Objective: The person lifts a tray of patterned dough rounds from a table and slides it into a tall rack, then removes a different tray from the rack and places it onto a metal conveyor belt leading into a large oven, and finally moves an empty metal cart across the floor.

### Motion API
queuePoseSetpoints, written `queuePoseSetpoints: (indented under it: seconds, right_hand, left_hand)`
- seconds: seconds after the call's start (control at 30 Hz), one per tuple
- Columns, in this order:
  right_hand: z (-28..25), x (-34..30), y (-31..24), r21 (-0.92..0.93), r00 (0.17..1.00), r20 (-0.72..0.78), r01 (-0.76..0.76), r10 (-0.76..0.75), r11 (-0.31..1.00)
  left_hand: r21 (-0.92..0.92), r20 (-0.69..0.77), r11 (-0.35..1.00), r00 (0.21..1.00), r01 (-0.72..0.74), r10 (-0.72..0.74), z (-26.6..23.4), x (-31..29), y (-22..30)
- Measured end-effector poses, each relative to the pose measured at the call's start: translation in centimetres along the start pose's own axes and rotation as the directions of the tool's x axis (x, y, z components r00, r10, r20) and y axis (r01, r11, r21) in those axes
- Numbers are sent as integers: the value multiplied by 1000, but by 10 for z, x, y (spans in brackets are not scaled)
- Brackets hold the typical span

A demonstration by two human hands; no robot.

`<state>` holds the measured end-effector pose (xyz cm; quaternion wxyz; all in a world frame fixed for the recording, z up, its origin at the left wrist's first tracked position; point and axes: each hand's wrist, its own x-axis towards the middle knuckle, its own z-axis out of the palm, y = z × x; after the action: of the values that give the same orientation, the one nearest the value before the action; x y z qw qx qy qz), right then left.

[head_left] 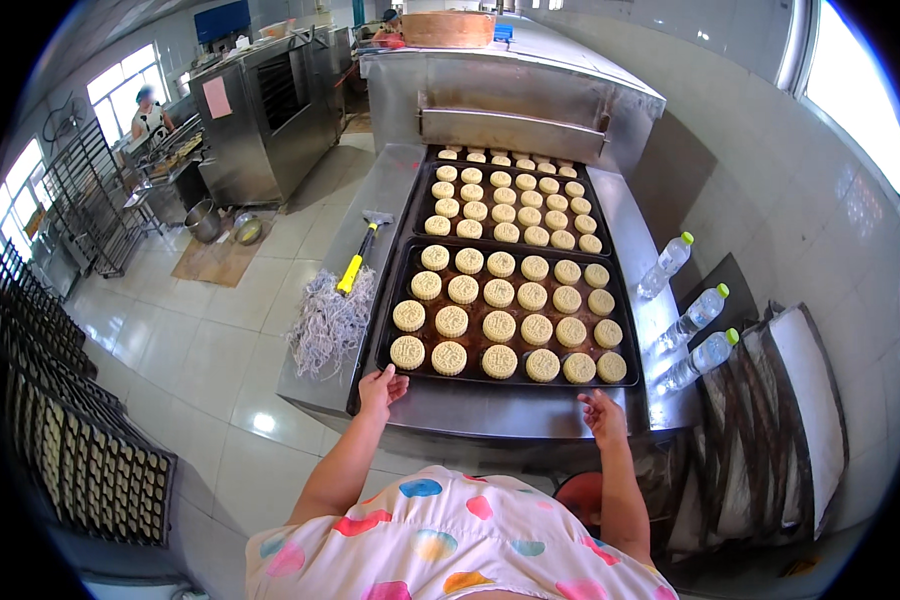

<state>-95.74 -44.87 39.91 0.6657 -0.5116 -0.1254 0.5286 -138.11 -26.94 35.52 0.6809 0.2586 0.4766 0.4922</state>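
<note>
A dark baking tray (480,383) with rows of round, stamped mooncakes (499,326) lies on the steel table in front of me. My left hand (381,391) is at its near left corner, thumb and fingers apart, seeming to touch the rim. Just short of the near right corner is my right hand (604,416), its fingers loosely bent and spread, with nothing visible in it. Behind this tray, edge to edge, sits a second tray (417,218) of mooncakes. More mooncakes show on a third tray, partly under the front of a steel oven-like machine (510,90).
Left of the trays lies a grey string mop head (332,318) with a yellow-handled scraper (354,268). Several water bottles (708,355) line the right edge. Dark stacked sheets (770,420) lean at right; racks of trays (95,450) stand left. Another person (151,120) is far left.
</note>
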Motion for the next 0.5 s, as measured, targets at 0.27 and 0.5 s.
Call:
queuePoseSetpoints:
  seconds: [0.27,0.5]
  right_hand:
    - [10,-2,11,-44,994,40,-95,97,994]
    - [48,-23,50,-190,910,276,-263,309,946]
  left_hand:
    - [3,-28,1000,1000,8,-8,6,-1,0]
    - [-11,10,999,999,50,-50,-12,-42,-18]
